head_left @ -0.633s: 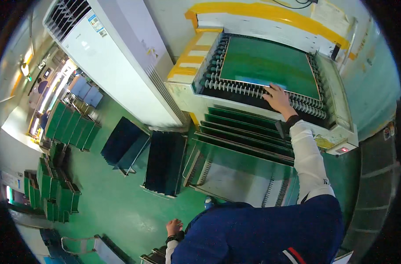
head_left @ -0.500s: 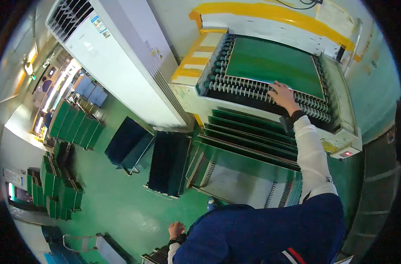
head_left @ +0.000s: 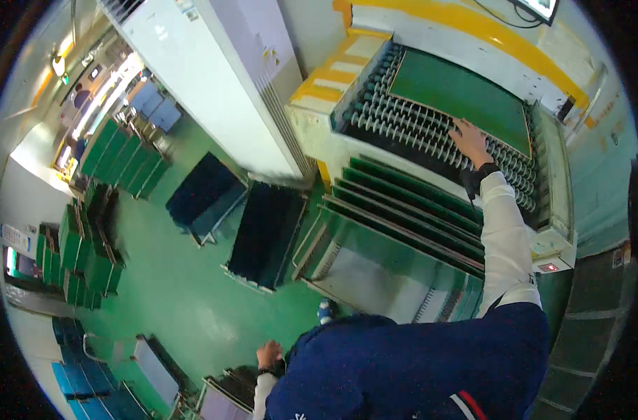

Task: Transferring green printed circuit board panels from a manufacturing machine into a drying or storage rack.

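Observation:
My right hand (head_left: 471, 142) reaches over the roller conveyor (head_left: 424, 129) of the machine, fingers spread, holding nothing. Its fingertips lie at the near edge of a flat green panel (head_left: 466, 87) on the rollers; whether they touch it I cannot tell. Several ridged roller rows show between the panel and the conveyor's front. Low by my left side, my left hand (head_left: 269, 355) has its fingers loosely curled, with nothing visible in it. Below the conveyor's front, a slotted rack (head_left: 375, 269) holds several upright green panels (head_left: 410, 203) at its far end.
A tall white cabinet unit (head_left: 200, 77) stands left of the machine. Two racks of dark panels (head_left: 266, 234) sit on the green floor, and stacked green panels (head_left: 123, 157) line the far left. Behind my left hand is a cart (head_left: 224, 402). A screen (head_left: 541, 8) hangs top right.
The green panel has moved farther into the machine, away from me, baring more roller rows. My right hand stays stretched out near its trailing edge. The whole view has shifted somewhat.

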Demonstrator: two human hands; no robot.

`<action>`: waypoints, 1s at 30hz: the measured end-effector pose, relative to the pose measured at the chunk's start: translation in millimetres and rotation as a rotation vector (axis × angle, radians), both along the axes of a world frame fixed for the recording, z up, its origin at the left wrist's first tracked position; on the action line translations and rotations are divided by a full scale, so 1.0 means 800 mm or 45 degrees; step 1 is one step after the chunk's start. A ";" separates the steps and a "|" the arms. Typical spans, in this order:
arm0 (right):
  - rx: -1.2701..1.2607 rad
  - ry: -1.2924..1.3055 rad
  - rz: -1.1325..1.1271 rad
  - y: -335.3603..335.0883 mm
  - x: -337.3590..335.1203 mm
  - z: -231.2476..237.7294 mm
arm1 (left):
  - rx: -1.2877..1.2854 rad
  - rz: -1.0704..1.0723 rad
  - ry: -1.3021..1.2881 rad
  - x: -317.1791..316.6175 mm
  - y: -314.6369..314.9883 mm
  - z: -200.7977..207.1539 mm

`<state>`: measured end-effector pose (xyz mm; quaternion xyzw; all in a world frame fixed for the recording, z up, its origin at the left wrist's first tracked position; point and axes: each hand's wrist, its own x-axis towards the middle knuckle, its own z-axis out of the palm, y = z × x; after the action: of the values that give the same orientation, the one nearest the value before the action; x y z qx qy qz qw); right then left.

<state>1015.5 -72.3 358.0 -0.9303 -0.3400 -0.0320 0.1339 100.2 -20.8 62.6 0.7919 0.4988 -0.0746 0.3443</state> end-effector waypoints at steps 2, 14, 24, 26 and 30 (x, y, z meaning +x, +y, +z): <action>-0.024 -0.016 0.065 -0.006 -0.012 -0.005 | -0.495 0.861 -0.493 0.032 0.005 0.006; 0.340 0.823 0.730 -0.070 -0.312 0.092 | -0.787 1.299 -0.677 0.113 0.044 0.023; 0.353 0.504 0.697 -0.109 -0.394 0.040 | -0.775 1.201 -0.585 0.138 0.064 0.023; 0.344 0.398 0.646 -0.109 -0.399 0.032 | -0.746 1.179 -0.583 0.135 0.065 0.022; 0.375 0.379 0.694 -0.110 -0.397 0.005 | -0.710 1.191 -0.567 0.131 0.060 0.021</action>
<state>697.9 -159.9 361.6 -0.7702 -0.5447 0.0923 0.3187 204.6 27.5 79.5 0.3638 0.6725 0.1249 0.6322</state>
